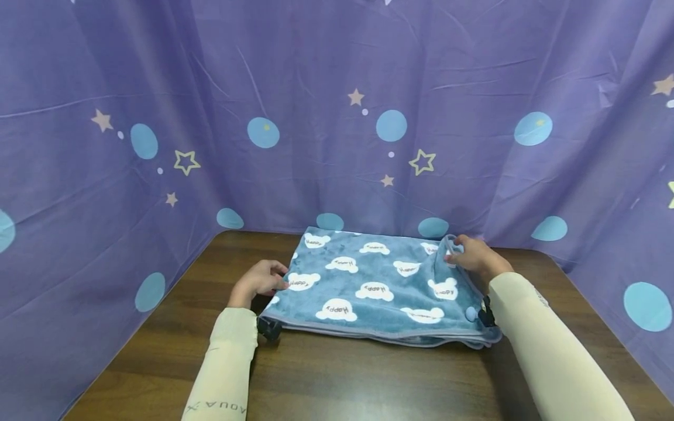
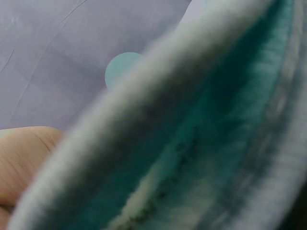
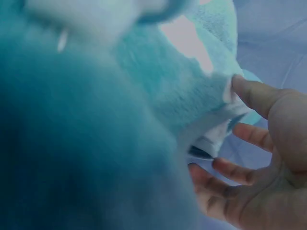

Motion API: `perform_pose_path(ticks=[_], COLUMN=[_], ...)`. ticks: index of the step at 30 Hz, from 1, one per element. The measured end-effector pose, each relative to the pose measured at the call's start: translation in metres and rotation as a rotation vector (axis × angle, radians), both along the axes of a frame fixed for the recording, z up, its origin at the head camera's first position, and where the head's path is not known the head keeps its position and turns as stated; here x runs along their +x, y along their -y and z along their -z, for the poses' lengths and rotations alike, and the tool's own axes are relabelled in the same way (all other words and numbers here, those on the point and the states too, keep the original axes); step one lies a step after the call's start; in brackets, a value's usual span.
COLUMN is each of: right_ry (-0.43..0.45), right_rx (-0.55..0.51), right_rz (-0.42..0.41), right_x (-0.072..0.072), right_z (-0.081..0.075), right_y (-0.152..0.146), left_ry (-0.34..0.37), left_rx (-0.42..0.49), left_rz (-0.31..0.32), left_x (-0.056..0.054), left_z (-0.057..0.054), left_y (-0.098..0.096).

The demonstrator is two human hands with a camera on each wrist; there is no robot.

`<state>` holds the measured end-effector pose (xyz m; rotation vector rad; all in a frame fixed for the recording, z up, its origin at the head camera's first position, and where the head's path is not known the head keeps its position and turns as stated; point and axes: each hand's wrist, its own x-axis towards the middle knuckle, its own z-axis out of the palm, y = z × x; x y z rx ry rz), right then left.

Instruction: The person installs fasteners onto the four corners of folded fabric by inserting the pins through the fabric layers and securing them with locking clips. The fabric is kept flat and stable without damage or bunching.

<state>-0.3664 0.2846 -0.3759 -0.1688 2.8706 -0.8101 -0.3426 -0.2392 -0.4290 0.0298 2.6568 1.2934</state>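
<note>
A teal-blue fleece blanket point(image 1: 363, 275) with white bear heads and "Happy" lettering lies folded in layers on the wooden table. My left hand point(image 1: 260, 279) is at its left edge, fingertips touching the fabric; whether they pinch it is unclear. In the left wrist view, the blanket's blurred hem point(image 2: 120, 105) covers most of the hand point(image 2: 26, 163). At the far right corner, my right hand point(image 1: 474, 256) pinches the blanket and raises a fold. The right wrist view shows the right hand point(image 3: 268, 163) with its thumb on the blanket point(image 3: 192, 91), other fingers spread below.
The brown wooden table point(image 1: 363, 374) extends in front of the blanket and to both sides. A purple curtain point(image 1: 326, 70) with stars and blue circles hangs behind the table and along its sides. Dark wrist cameras point(image 1: 270, 328) sit close to the blanket's front corners.
</note>
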Motion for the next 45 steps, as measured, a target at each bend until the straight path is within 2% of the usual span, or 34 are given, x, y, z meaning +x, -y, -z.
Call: perform_pose_path(ticks=[6, 11, 16, 20, 23, 27, 30, 33, 37, 41, 45], right_ry=[0.042, 0.007, 0.020, 0.037, 0.041, 0.117, 0.172, 0.183, 0.154, 0.100, 0.009], right_rx=[-0.124, -0.209, -0.362, -0.444, -0.438, -0.422, -0.408, -0.391, -0.346, -0.281, -0.165], right_rz=[0.113, 0.188, 0.222, 0.290, 0.348, 0.384, 0.377, 0.363, 0.314, 0.231, 0.157], right_x=[-0.008, -0.012, -0.010, -0.006, -0.003, 0.003, 0.007, 0.011, 0.012, 0.013, 0.017], right_z=[0.013, 0.021, 0.024, 0.025, 0.025, 0.025, 0.025, 0.021, 0.012, 0.000, -0.010], right_y=[-0.005, -0.012, -0.021, -0.034, -0.043, -0.052, -0.056, -0.059, -0.059, -0.055, -0.051], left_ry=[0.007, 0.013, 0.015, 0.026, 0.025, 0.022, 0.027, 0.030, 0.015, -0.007, -0.094], left_rx=[-0.004, -0.009, -0.019, -0.011, -0.007, -0.003, 0.000, 0.001, -0.019, -0.084, -0.204], left_rz=[0.003, 0.011, 0.021, 0.015, 0.016, 0.023, 0.036, 0.047, 0.065, 0.058, 0.061], left_x=[0.002, 0.001, 0.002, 0.002, 0.001, 0.000, -0.001, -0.001, -0.001, 0.000, 0.002], left_z=[0.001, 0.000, 0.000, -0.002, -0.002, -0.001, 0.001, 0.000, -0.004, -0.008, -0.016], left_y=[-0.004, -0.006, -0.006, -0.008, -0.011, -0.014, -0.017, -0.019, -0.019, -0.018, -0.021])
